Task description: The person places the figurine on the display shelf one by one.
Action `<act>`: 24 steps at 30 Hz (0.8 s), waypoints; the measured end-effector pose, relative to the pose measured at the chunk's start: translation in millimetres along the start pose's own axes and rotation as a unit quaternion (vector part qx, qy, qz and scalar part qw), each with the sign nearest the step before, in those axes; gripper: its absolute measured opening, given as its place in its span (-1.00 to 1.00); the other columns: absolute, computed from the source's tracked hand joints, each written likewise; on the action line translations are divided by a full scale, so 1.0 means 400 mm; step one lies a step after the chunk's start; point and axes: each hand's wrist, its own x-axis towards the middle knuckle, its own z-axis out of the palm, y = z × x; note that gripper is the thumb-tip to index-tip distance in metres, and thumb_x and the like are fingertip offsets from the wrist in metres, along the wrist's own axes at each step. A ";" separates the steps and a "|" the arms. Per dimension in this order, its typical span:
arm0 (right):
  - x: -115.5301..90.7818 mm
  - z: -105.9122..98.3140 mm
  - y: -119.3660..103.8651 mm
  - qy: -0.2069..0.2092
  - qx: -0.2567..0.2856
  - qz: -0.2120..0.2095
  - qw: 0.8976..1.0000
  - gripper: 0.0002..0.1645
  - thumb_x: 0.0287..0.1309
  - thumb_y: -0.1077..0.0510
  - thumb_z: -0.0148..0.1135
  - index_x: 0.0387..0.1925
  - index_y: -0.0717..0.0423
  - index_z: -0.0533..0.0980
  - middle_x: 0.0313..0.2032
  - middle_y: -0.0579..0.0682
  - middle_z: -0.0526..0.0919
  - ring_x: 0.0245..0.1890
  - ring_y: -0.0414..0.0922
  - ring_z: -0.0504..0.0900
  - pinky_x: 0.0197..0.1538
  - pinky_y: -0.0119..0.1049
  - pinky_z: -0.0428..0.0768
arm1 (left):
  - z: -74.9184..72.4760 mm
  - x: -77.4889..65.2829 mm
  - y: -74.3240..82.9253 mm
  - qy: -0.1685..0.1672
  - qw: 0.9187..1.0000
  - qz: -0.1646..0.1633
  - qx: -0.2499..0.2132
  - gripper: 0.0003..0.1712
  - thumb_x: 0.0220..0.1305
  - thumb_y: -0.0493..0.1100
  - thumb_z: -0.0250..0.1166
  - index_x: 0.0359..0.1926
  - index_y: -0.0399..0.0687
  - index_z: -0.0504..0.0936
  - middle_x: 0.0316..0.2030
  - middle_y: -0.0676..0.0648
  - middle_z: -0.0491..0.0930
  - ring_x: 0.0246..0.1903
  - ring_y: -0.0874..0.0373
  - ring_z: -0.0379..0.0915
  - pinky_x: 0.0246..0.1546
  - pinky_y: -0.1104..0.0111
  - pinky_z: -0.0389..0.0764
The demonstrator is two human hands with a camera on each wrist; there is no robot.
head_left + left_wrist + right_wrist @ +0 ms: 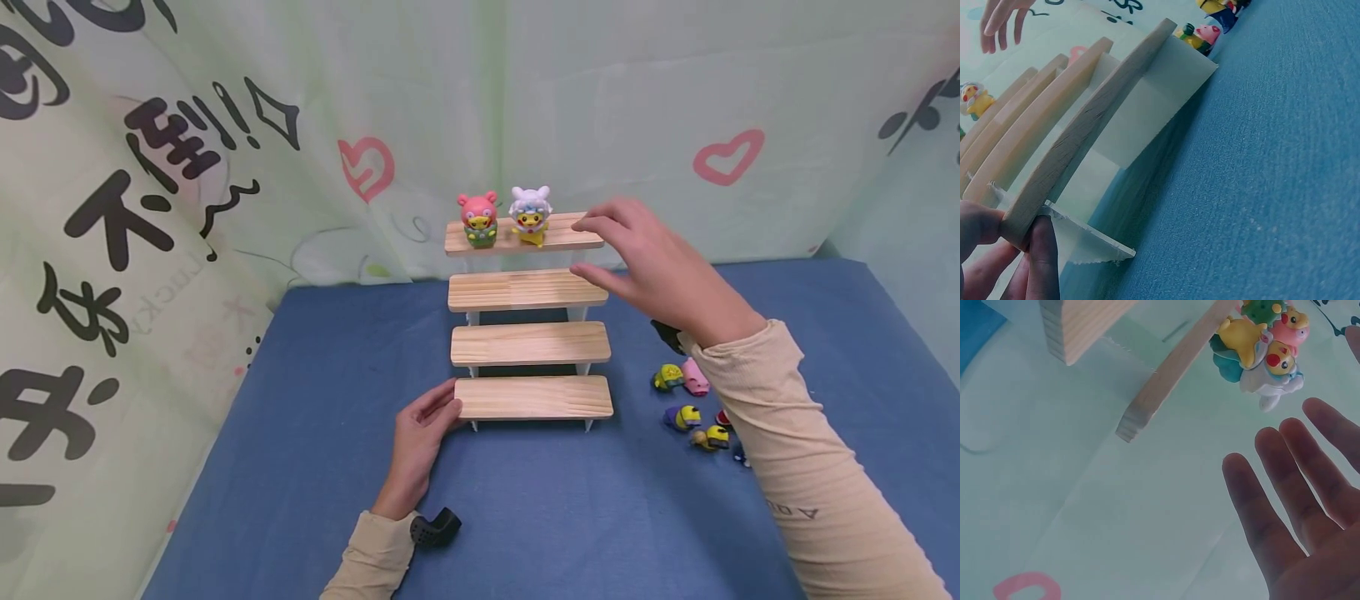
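Nearest, a beige ribbed sleeve [371, 554] and a small black wrist device [437, 527] are framing the left hand [418, 442], whose thumb and fingers [1043, 262] are pinching the left end of the lowest board of a four-step display stand of pale wooden boards on whitish supports [534, 397]. The stand is standing upright in the middle of a table covered in plain blue woven cloth [322, 433], its steps rising towards the back. To its right, a loose cluster of small painted figures is lying on the cloth: a dark blue one [741, 455], a brown-and-yellow one [709, 438], a purple-blue and yellow one [682, 417], a partly hidden red one [723, 418], a pink one [695, 377] and a yellow-green one [667, 377]. The other beige sleeve [802, 442] is crossing above them, and the right hand [656, 262] is hovering by the right end of the top board, its fingers [992, 28] spreading apart. On that board, a pink-headed figure with a green body [481, 218] is standing at the left, and a yellow-faced figure in a white hood [530, 215] is standing just beside it. Behind the table, a pale green-white curtain [585, 125] is hanging in soft folds, showing pink heart outlines [727, 158] and, on the left, large black characters [116, 221].
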 end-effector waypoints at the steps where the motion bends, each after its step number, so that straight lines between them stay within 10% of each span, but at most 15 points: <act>1: -0.003 0.001 0.001 0.000 0.000 0.001 1.000 -0.44 0.15 0.11 0.44 0.12 0.30 0.51 0.07 0.22 0.50 0.11 0.12 0.43 0.08 0.09 0.58 | 0.000 0.001 0.000 0.000 1.000 0.001 0.000 -0.52 0.30 -0.25 0.35 0.22 -0.21 0.57 0.08 -0.27 0.60 -0.06 0.09 0.65 -0.05 0.37 0.71; 24: -0.087 0.005 0.024 -0.003 -0.006 -0.013 1.000 -0.43 0.07 0.18 0.50 0.10 0.28 0.52 0.01 0.17 0.53 0.05 0.07 0.48 0.04 0.03 0.58 | 0.000 0.001 0.000 0.001 1.000 -0.005 0.000 -0.52 0.29 -0.23 0.36 0.22 -0.21 0.57 0.07 -0.26 0.61 -0.07 0.09 0.65 -0.05 0.36 0.70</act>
